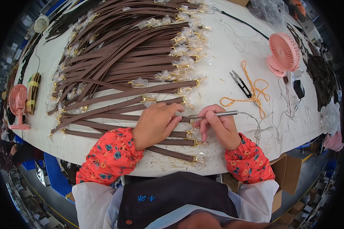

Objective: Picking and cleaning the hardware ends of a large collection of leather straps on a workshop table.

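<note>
My right hand (218, 124) grips a metal-handled pen-like tool (228, 113) with a cord at its rear end. Its thin tip reaches left over the end of a brown strap (126, 116), by a gold-coloured metal ring. My left hand (157, 123) lies across the same strap, thumb and forefinger bent close together near the tip; a fine thread seems to be between them, though this is hard to tell. More brown straps (172, 142) with gold-coloured rings and plastic-wrapped clasps lie below and above my hands. Thread snips (240, 84) lie to the upper right, beside a knotted orange cord (257, 96).
A large pile of brown straps (117, 63) covers the table's upper left. Pink fans stand at right (283, 53) and far left (18, 103). A small black box (299, 88) sits by the right fan. A cardboard box (288, 174) stands below the table's right edge.
</note>
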`<action>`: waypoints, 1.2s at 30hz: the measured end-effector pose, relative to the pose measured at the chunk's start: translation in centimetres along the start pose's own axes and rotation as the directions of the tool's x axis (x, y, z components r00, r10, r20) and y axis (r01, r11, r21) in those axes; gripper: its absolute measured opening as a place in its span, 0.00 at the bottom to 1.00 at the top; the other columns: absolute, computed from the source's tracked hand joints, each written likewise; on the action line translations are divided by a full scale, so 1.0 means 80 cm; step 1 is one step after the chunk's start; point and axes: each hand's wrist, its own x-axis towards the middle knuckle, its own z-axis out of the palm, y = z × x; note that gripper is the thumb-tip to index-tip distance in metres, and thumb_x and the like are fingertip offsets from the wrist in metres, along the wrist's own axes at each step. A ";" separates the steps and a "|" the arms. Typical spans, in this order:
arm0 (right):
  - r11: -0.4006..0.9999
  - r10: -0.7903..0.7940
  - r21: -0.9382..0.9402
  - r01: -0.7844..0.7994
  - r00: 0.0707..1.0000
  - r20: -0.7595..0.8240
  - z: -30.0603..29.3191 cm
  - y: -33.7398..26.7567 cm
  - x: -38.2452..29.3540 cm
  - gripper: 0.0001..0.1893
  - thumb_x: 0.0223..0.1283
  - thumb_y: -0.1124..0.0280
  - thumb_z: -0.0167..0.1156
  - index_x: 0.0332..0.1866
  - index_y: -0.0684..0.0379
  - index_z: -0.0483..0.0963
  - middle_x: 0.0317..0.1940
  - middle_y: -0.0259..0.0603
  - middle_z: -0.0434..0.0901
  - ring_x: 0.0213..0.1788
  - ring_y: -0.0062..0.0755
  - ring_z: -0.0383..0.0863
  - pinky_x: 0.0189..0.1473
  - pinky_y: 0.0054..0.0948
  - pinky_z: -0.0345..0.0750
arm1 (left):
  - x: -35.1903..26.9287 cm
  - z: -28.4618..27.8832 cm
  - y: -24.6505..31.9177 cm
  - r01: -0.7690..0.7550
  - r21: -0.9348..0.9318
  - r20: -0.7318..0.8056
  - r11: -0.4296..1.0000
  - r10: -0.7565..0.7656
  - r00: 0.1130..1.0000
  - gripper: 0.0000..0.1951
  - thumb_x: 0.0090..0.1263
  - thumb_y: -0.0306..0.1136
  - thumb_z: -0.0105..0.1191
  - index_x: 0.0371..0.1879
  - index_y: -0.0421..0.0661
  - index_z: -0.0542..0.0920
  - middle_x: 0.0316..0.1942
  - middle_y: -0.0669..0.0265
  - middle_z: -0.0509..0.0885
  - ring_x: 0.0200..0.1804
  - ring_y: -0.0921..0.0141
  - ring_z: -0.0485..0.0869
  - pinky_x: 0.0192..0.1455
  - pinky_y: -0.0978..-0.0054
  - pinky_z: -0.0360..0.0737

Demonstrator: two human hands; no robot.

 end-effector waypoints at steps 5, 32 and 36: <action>1.000 0.007 0.012 -0.007 1.000 -0.015 0.001 0.001 0.000 0.14 0.77 0.62 0.44 0.49 0.64 0.69 0.26 0.35 0.75 0.22 0.20 0.77 0.52 0.29 0.78 | 0.000 0.003 -0.002 -0.012 0.052 -0.016 0.999 0.013 1.000 0.04 0.65 0.30 0.57 0.34 0.44 0.80 0.26 0.61 0.82 0.31 0.58 0.79 0.37 0.62 0.74; 1.000 0.024 -0.014 -0.024 1.000 0.002 0.001 0.001 -0.001 0.14 0.77 0.63 0.44 0.49 0.63 0.69 0.27 0.34 0.76 0.25 0.19 0.77 0.45 0.23 0.77 | 0.001 -0.022 -0.004 0.068 -0.128 0.129 0.989 -0.052 0.990 0.04 0.63 0.29 0.62 0.31 0.44 0.84 0.24 0.65 0.79 0.25 0.70 0.75 0.28 0.74 0.72; 1.000 0.020 -0.020 -0.019 1.000 0.004 0.001 0.002 -0.001 0.14 0.77 0.63 0.44 0.49 0.63 0.69 0.28 0.35 0.76 0.26 0.19 0.77 0.41 0.22 0.77 | 0.001 -0.021 -0.004 0.067 -0.128 0.127 0.990 -0.051 0.991 0.04 0.63 0.29 0.62 0.32 0.43 0.84 0.24 0.65 0.79 0.25 0.70 0.75 0.28 0.73 0.72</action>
